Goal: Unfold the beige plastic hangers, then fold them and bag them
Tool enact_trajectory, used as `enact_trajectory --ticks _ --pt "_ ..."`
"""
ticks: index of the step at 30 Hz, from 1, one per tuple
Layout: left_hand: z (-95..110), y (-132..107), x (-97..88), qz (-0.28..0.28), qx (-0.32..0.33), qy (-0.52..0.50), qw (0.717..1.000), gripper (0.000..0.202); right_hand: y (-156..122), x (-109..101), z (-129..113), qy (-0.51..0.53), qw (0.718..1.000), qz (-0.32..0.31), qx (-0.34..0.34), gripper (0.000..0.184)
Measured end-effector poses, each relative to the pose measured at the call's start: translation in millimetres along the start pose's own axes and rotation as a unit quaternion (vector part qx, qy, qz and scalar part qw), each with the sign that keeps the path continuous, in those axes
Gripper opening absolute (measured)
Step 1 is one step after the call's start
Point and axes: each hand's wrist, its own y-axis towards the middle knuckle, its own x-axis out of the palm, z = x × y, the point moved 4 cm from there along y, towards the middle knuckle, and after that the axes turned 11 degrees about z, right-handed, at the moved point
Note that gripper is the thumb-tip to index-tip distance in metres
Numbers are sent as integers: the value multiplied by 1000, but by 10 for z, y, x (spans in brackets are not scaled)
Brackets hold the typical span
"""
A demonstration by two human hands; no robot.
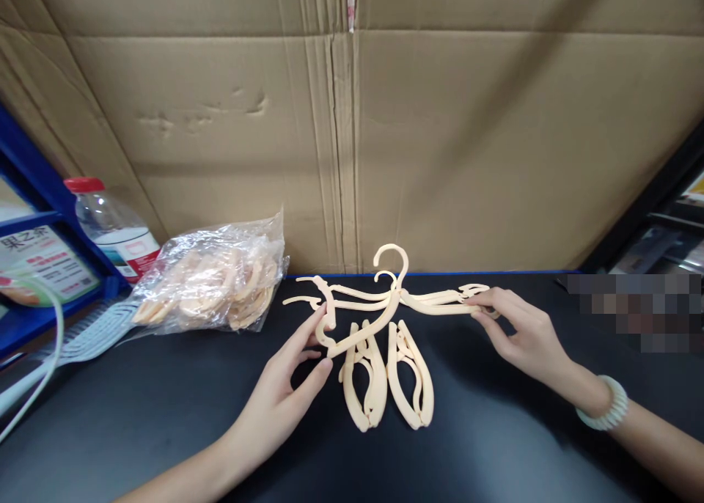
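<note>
A cream plastic folding hanger point(360, 332) is spread out above the dark table, its hook pointing up. My left hand point(291, 375) pinches the left end of its arm between thumb and fingers. My right hand point(520, 334) is closed on the right end, where the fingers partly hide the tips. Just behind it lies another unfolded hanger point(360, 298) with a smaller-looking hook, overlapping the first; I cannot tell whether my hands touch it. In front, two folded hangers point(379, 389) point(427, 389) lie side by side on the table.
At left, a clear plastic bag point(220, 268) holds several folded hangers. Beside it are a light blue hairbrush point(96, 331), a red-capped bottle point(113, 221), a blue rack point(49, 221) and a white cable point(58, 327). A cardboard wall point(467, 144) stands behind the black table point(473, 444).
</note>
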Motion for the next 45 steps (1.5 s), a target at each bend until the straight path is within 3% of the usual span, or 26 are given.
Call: enact_trajectory --ticks 6,11,21,26,38,45 --pt "47 14 11 -16 0 2 1000 49 -9 18 -151 7 1000 7 -21 18" --pt "109 38 -5 0 -7 4 1000 37 -42 57 -159 -7 999 -34 -39 23" --pt "79 56 -3 -2 -42 -11 999 34 7 14 -327 -170 964 -45 -200 21" --pt "59 52 -8 -9 -49 -9 999 35 -31 -2 -344 -217 947 -32 -236 27" --pt "82 62 3 -9 -39 -17 999 33 -53 26 -359 -188 962 -16 -197 33" --pt "87 55 10 -12 -43 -13 999 34 -96 78 -292 -74 994 -31 -69 39"
